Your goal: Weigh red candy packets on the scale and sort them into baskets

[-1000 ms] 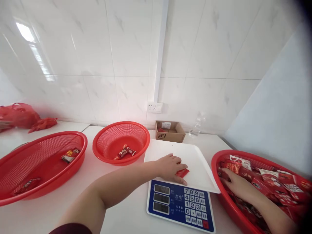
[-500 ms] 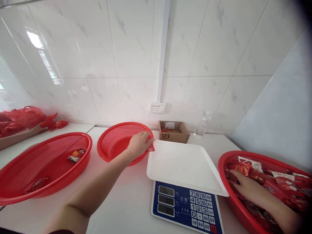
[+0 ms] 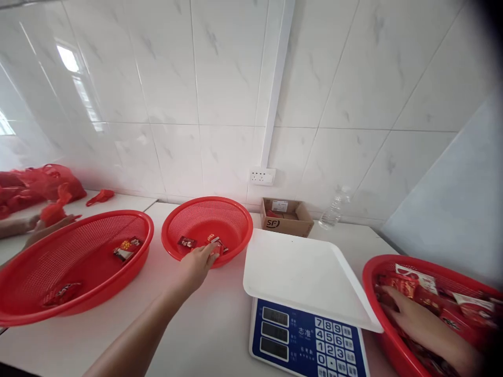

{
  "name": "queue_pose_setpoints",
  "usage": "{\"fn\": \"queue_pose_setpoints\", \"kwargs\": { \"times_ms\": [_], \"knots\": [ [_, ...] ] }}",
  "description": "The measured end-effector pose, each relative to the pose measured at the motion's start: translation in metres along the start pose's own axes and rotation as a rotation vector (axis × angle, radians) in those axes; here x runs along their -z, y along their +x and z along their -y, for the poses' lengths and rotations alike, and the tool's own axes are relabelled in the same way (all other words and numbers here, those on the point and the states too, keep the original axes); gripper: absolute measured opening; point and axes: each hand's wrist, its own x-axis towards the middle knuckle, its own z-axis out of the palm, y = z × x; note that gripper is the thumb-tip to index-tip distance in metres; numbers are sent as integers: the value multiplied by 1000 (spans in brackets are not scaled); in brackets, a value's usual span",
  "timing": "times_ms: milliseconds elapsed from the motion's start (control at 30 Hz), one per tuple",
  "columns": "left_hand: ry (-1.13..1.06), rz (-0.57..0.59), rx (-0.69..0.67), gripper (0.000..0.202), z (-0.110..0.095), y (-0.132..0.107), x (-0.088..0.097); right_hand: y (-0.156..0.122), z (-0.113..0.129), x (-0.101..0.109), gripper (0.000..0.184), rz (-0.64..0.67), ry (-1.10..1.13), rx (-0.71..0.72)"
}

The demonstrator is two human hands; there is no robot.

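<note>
My left hand (image 3: 198, 262) is over the near rim of the middle red basket (image 3: 168, 230), its thumb and fingers somewhat apart. Small red snack packets (image 3: 187, 242) lie on the basket floor, one right by those fingertips. At the right, my right hand (image 3: 401, 309) reaches into a red basket (image 3: 367, 272) heaped with red and white snack packets (image 3: 416, 277). Its fingers curl around a dark red packet there, with the fingertips partly hidden. Between both hands stands a scale (image 3: 306, 335) with a bare white tray (image 3: 302, 267).
A larger red basket (image 3: 148, 235) at the left holds a few packets. Behind the scale are a cardboard box (image 3: 288, 225) and a clear plastic bottle (image 3: 333, 212). Another person's hands (image 3: 33, 225) handle red bags (image 3: 58, 183) at the far left.
My left hand has moved left and down from the scale tray's edge, where it held a red packet, to the middle basket. Packets now show inside. My right hand stays in its basket.
</note>
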Motion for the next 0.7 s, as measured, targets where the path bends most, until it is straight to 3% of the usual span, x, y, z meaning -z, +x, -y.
{"fn": "queue_pose_setpoints", "kwargs": {
  "times_ms": [67,133,200,267,367,533,700],
  "knots": [
    [3,-67,-18,38,-2,-1,-10,-2,6,3,38,111,42,-10],
    [-7,-129,-73,38,-10,-7,-25,-8,16,9,43,141,34,-24],
    [-35,-224,-202,36,-20,-17,-41,-17,28,16,49,142,3,-31],
    [-88,-385,-429,33,-28,-29,-55,-28,40,23,52,148,-16,-63],
    [-191,-451,-610,30,-31,-40,-66,-43,53,32,49,115,5,-81],
    [-330,-492,-618,19,-27,-42,-71,-60,52,40,35,59,72,15],
    [-449,-472,-597,15,-23,-42,-70,-70,25,61,34,15,105,-33]
  ]
}}
